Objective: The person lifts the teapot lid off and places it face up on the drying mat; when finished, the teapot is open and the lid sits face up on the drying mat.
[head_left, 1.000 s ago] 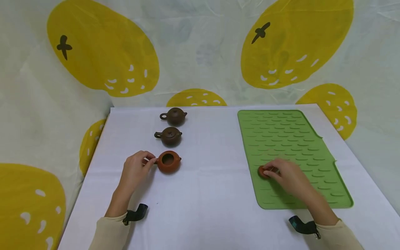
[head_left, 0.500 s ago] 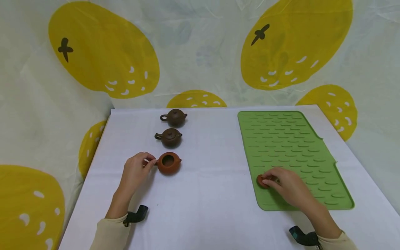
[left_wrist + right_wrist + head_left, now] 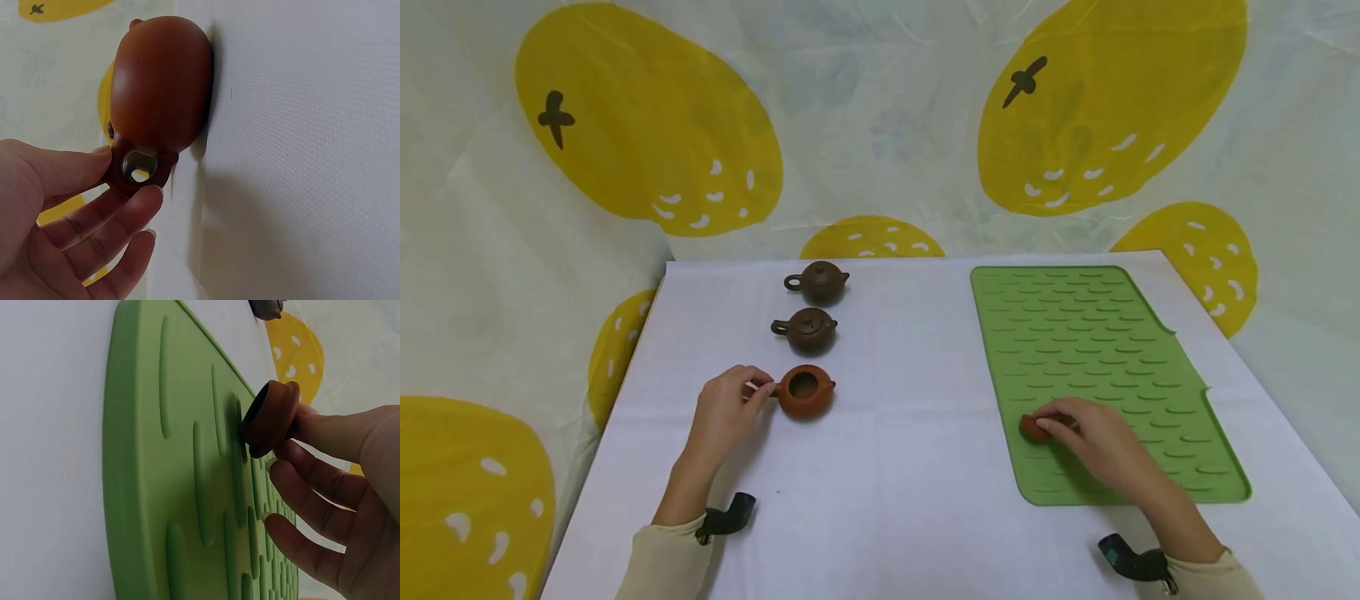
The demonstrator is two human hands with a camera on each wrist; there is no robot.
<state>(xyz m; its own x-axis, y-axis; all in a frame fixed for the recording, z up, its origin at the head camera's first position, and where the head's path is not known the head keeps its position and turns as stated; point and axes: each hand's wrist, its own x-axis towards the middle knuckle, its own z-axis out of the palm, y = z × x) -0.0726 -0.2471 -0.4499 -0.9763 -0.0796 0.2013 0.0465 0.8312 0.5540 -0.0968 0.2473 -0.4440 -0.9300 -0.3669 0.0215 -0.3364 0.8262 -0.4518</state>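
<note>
A lidless reddish-brown teapot [image 3: 806, 403] stands on the white cloth, its round mouth facing up and its spout to the right. My left hand [image 3: 727, 412] pinches its handle [image 3: 117, 178] between thumb and fingers. Over the near left part of the green mat [image 3: 1120, 479], my right hand [image 3: 1097, 437] pinches the small reddish-brown teapot lid [image 3: 1034, 429]. In the right wrist view the lid [image 3: 270, 419] is tilted, its hollow underside partly showing, close to the mat's ridges. Whether its edge touches the mat, I cannot tell.
Two dark brown teapots with lids on, one nearer [image 3: 810, 330] and one farther [image 3: 822, 282], stand in a row behind the reddish one. White cloth [image 3: 910, 467] lies between teapots and mat. A curtain with yellow fruit prints [image 3: 880, 125] hangs behind the table.
My right hand first moved the lid slightly toward the near edge of the mat, then tilted it up and shifted a little right. The left hand and teapot stay put.
</note>
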